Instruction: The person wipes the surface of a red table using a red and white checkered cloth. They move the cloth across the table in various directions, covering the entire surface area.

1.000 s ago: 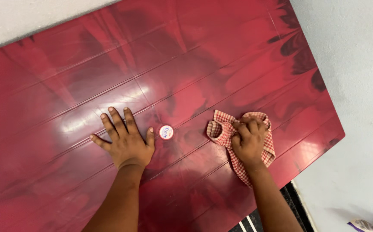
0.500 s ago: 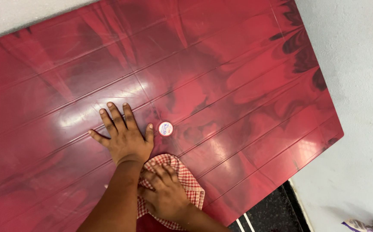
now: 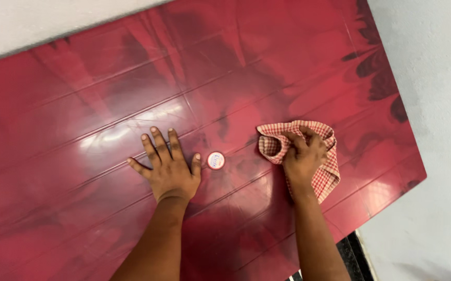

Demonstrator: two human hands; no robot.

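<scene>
My left hand point(image 3: 168, 164) lies flat on the glossy red plastic table point(image 3: 106, 93), fingers spread, holding nothing. A small round white sticker point(image 3: 215, 160) sits on the table just right of its thumb. My right hand point(image 3: 303, 157) presses down on a crumpled red-and-white checked cloth point(image 3: 325, 174), fingers bunched into the fabric, to the right of the sticker. The cloth spreads out on the table under and around that hand.
The table's right edge point(image 3: 415, 156) runs close to a pale grey wall point(image 3: 438, 78). A light wall strip shows along the top left. A dark floor patch point(image 3: 353, 257) appears below the table's near right corner.
My right hand has swept the cloth from the near edge beside my left wrist back up and to the right. The left hand stayed flat in place.
</scene>
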